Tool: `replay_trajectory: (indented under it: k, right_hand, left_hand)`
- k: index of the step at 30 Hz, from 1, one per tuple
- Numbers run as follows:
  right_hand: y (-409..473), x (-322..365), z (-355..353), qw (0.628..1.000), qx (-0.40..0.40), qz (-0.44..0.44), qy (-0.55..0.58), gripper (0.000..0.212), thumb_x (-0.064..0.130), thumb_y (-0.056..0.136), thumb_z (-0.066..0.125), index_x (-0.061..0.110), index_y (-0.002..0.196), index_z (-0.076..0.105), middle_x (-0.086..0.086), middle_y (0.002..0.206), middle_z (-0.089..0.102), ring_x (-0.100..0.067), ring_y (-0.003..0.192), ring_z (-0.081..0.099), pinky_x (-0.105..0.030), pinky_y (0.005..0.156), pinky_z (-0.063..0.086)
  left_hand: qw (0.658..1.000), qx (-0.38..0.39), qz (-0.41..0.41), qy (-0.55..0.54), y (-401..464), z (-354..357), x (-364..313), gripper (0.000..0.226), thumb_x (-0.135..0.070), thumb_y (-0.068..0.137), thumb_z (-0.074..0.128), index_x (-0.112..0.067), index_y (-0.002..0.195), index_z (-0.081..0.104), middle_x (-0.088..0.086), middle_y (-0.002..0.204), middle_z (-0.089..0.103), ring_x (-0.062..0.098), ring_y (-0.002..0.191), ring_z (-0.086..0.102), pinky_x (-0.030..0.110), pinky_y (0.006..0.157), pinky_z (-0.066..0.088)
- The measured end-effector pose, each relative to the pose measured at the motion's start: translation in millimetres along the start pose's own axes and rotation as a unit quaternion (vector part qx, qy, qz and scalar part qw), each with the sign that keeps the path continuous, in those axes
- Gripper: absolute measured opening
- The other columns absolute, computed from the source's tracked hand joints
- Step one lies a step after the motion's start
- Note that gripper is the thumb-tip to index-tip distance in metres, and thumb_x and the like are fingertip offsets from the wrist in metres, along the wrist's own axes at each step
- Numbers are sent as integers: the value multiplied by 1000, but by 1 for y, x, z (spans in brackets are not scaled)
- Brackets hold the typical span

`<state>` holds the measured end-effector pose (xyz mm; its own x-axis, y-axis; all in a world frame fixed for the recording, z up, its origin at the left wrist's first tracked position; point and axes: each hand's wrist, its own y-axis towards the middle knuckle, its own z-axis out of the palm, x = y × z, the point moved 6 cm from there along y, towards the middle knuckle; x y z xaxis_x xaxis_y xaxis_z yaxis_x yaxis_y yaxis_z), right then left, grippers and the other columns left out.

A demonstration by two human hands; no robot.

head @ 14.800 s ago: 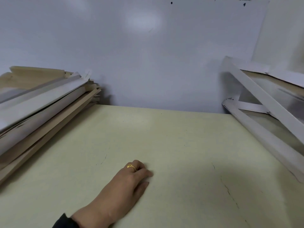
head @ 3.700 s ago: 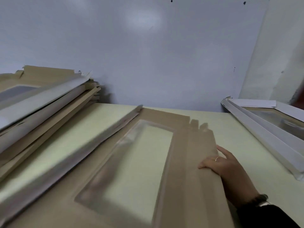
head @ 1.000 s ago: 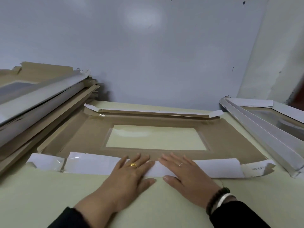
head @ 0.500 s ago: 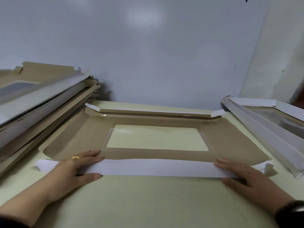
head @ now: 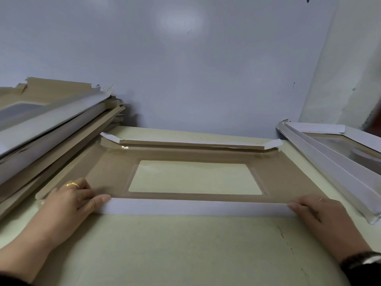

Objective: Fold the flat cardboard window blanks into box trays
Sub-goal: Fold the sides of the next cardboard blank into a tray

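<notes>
A brown cardboard blank (head: 107,174) with a clear window (head: 195,177) lies flat on the pale green table (head: 185,248). Its far flap (head: 191,142) is folded over, with white tabs sticking out at both ends. The near flap (head: 198,206) stands raised, its white side facing me. My left hand (head: 70,201) holds this flap's left end, thumb on the white face and fingers behind it. My right hand (head: 321,213) holds the right end the same way. The flap's corner tabs are hidden under my hands.
A tall stack of flat blanks (head: 51,124) leans along the table's left side, touching the blank's left flap. Folded white trays (head: 329,157) lie along the right edge. A grey wall (head: 195,69) closes off the back.
Over the last second my hands slid apart from the middle of the near flap to its two ends. The flap has risen more upright and its end tabs have gone out of sight.
</notes>
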<state>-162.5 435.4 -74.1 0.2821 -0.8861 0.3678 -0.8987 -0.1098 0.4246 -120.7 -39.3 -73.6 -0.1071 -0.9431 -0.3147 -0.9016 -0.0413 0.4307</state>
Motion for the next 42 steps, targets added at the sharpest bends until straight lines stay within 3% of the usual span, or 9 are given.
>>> replay_trajectory:
  k: [4, 12, 15, 17, 19, 21, 23, 27, 42]
  right_hand:
    - [4, -4, 1, 997, -9, 82, -8, 11, 28, 79, 68, 26, 70, 62, 2, 68, 65, -24, 70, 58, -39, 72, 45]
    - [16, -10, 8, 985, -10, 106, -139, 32, 43, 73, 71, 24, 61, 48, 8, 61, 50, -21, 70, 47, -34, 81, 28]
    - [16, -17, 17, 974, 41, 140, -173, 24, 53, 81, 56, 34, 97, 57, 7, 105, 59, -16, 107, 49, -36, 107, 14]
    - [16, -16, 26, 960, 98, 132, -225, 40, 52, 91, 36, 38, 128, 41, 9, 140, 39, -12, 131, 32, -35, 111, 4]
    - [15, 10, 36, 959, 114, 49, -254, 48, 42, 96, 13, 33, 141, 27, 8, 152, 22, -13, 139, 21, -36, 112, 8]
    - [13, 52, 51, 972, 120, -38, -197, 58, 40, 90, 8, 28, 142, 30, 5, 152, 21, -17, 141, 20, -38, 111, 10]
    - [8, 96, 70, 971, 152, -114, -147, 53, 42, 93, 9, 34, 145, 16, 12, 154, 7, -10, 143, 5, -33, 112, -4]
    - [0, 153, 105, 961, 205, -172, -71, 53, 46, 98, 18, 32, 147, 6, 15, 155, 1, -2, 141, -5, -30, 113, -11]
    - [15, 3, 58, 969, 195, 49, -146, 47, 42, 99, 16, 36, 145, 12, 15, 154, 7, -5, 141, 5, -27, 112, 0]
  left_hand:
    - [998, 23, -51, -12, 1, 0, -3, 19, -47, 77, 51, -53, 61, 44, -9, 60, 50, 22, 64, 48, 33, 60, 30]
    - [992, 23, -105, 65, 9, 10, 2, 20, -45, 83, 60, -28, 73, 55, -9, 68, 57, 14, 74, 51, 29, 69, 24]
    - [989, 27, -109, 100, 7, 14, 0, 17, -38, 87, 58, -27, 97, 64, -2, 92, 60, 23, 98, 54, 32, 82, 26]
    - [993, 14, -91, 78, 6, 18, -15, 26, -32, 92, 52, -23, 113, 64, 3, 111, 60, 27, 108, 53, 34, 88, 29]
    - [996, 55, -48, 58, 5, 30, -45, 49, -53, 93, 32, -26, 127, 55, 4, 134, 51, 25, 123, 45, 34, 99, 27]
    - [992, 116, 10, 57, 2, 52, -84, 84, -77, 74, -2, -38, 140, 33, -5, 151, 27, 14, 140, 21, 29, 111, 11]
    - [985, 156, 40, 57, 1, 74, -116, 67, -72, 83, 3, -45, 144, 13, -11, 156, 5, 7, 143, -2, 27, 113, -5]
    - [977, 192, 64, 64, -1, 94, -141, 60, -59, 89, 6, -41, 146, 2, -10, 157, -5, 8, 143, -11, 29, 113, -11]
    - [950, 210, -197, 119, -2, 49, -16, 51, -57, 94, 13, -47, 143, 5, -15, 156, -1, 15, 144, 0, 39, 114, 5]
